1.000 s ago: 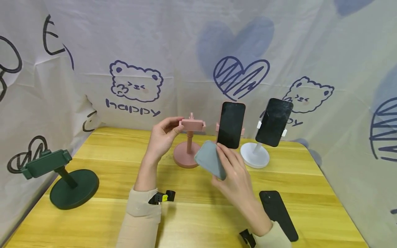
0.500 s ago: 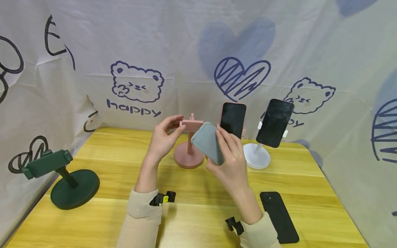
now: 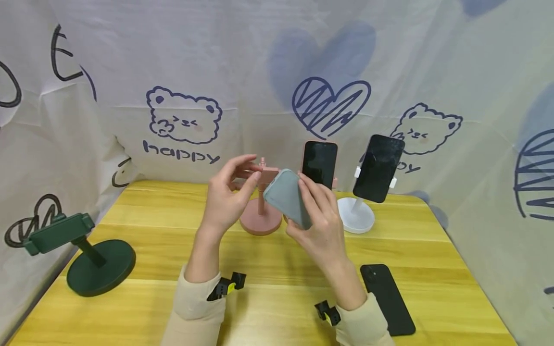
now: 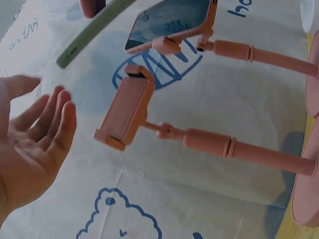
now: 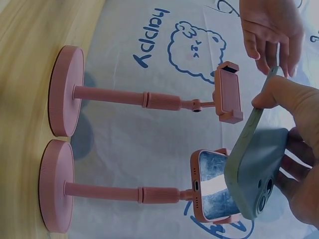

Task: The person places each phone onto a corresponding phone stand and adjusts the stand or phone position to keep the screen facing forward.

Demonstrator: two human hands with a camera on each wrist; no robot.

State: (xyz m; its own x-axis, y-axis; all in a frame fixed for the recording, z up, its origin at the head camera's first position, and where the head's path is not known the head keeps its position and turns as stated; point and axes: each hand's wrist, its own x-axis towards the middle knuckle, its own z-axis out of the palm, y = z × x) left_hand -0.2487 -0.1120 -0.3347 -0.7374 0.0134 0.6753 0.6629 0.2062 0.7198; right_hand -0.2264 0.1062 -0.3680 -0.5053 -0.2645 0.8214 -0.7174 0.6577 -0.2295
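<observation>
My right hand (image 3: 322, 218) grips a phone in a grey-green case (image 3: 285, 194) by its edges, thumb on one side and fingers on the other. In the right wrist view the camera lenses show on the back of this phone (image 5: 256, 169). It overlaps the unoccupied pink phone stand (image 3: 261, 218) in the head view. My left hand (image 3: 227, 192) is raised beside that stand's clamp. Its fingers are loosely bent and hold nothing; the left wrist view shows a gap between this hand (image 4: 37, 144) and the pink clamp (image 4: 123, 109).
Behind the right hand, a second pink stand holds a black-screened phone (image 3: 319, 163). A white stand (image 3: 356, 216) bears another phone (image 3: 378, 168). One black phone (image 3: 388, 300) lies face down at front right. A dark green stand (image 3: 100, 266) stands on the left of the wooden table (image 3: 277, 298).
The right hand has brought the grey-green phone up and left, to the pink clamp. The left hand, earlier at the clamp's left end, has let go and drawn slightly away.
</observation>
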